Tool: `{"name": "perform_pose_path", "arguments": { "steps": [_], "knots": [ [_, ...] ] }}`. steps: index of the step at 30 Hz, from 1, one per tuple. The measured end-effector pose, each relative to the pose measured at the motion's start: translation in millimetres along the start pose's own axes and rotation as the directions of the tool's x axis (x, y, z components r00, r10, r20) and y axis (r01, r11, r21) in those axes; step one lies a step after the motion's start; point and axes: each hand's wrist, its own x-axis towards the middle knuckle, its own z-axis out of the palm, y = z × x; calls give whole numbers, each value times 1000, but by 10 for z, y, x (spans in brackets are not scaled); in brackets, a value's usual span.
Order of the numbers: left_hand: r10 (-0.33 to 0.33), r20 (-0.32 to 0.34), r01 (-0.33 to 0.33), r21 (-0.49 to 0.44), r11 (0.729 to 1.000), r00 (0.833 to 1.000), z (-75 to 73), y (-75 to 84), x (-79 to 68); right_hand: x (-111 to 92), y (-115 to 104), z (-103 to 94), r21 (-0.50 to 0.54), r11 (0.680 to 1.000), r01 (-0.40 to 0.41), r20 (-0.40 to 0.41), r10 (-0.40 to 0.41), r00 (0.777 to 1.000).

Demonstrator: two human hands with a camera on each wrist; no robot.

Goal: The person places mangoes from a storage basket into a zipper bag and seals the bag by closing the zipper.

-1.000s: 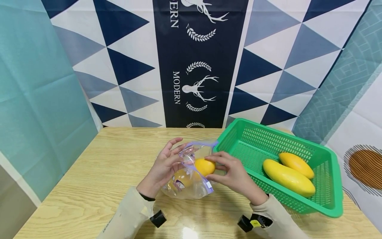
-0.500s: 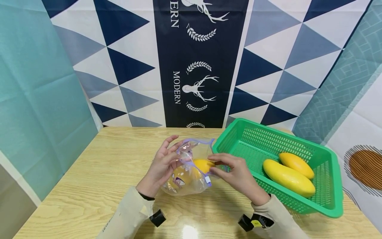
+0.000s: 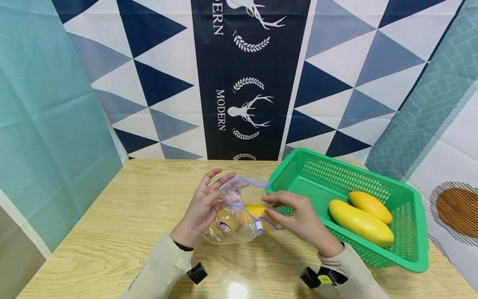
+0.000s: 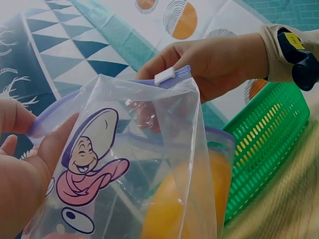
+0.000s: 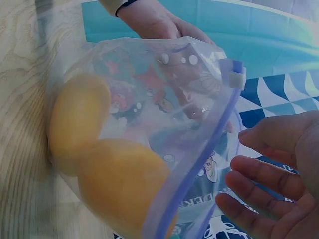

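Observation:
My left hand [image 3: 203, 203] pinches the purple-edged mouth of a clear zip bag [image 3: 231, 234], which has cartoon prints. Through the plastic, the right wrist view shows two orange-yellow mangoes: a rear mango [image 5: 79, 117] and a front mango [image 5: 122, 184] by the zip edge. In the head view the front mango [image 3: 257, 211] lies at the bag's mouth, partly behind the plastic. My right hand [image 3: 295, 211] is beside that mouth, its fingers loosely bent with nothing between them. A white slider [image 5: 237, 79] sits at one end of the zip.
At the right stands a green basket [image 3: 298, 195] with a large yellow fruit [image 3: 360, 222] and a smaller orange-yellow fruit [image 3: 371, 206] in it. Its near-left corner is close to the bag. A patterned cloth [image 3: 160, 83] hangs behind the wooden table [image 3: 123, 207].
My right hand has let go of the front mango and drawn slightly to the right. More of that mango shows at the bag's mouth. My left hand has kept its pinch on the bag.

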Motion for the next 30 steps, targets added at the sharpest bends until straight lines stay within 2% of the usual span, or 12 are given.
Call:
{"name": "perform_pose_path", "arguments": {
  "steps": [7, 14, 21, 30],
  "knots": [
    [5, 8, -5, -7, 1000, 1000, -10, -4, -10, 13, -8, -76, -14, 1000, -12, 18, 12, 1000],
    [2, 12, -2, -12, 1000, 1000, -10, -8, -9, 27, -50, -239, -127, 992, 22, 2, -22, 1000],
    [-13, -2, 13, -20, 1000, 1000, 4, 2, -9, 17, -47, -331, -276, 959, 65, -38, -78, 996],
    [-13, 2, 13, -33, 999, 1000, 13, 16, -13, 11, -56, -357, -404, 909, 98, -20, -116, 993]
  ]
}}
